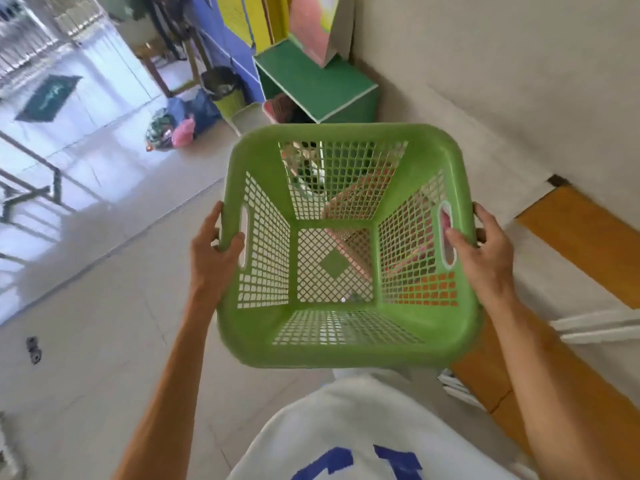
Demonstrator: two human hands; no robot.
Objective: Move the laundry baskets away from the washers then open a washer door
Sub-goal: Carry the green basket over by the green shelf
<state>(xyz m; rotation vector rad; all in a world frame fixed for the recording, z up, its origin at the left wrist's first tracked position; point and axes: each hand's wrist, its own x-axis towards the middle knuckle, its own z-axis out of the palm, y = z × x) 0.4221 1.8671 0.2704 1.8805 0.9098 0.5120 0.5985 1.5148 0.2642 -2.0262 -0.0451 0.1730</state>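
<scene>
Carrying empty green basket (349, 244) at waist height above the tiled floor (104, 341); left hand (213, 251) and right hand (485, 247) clenched on opposite rims beside handle slots. Likely light, stiff lattice plastic; rims give surest hold.

Bright daylight pours in from the doorway (52, 46) on my far left, glaring white off the floor (104, 161). Edges bend and smear; my basket (346, 344) looks slightly blurred.

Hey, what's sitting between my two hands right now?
The empty green laundry basket, gripped at its rim by your left hand and right hand, in the head view.
</scene>
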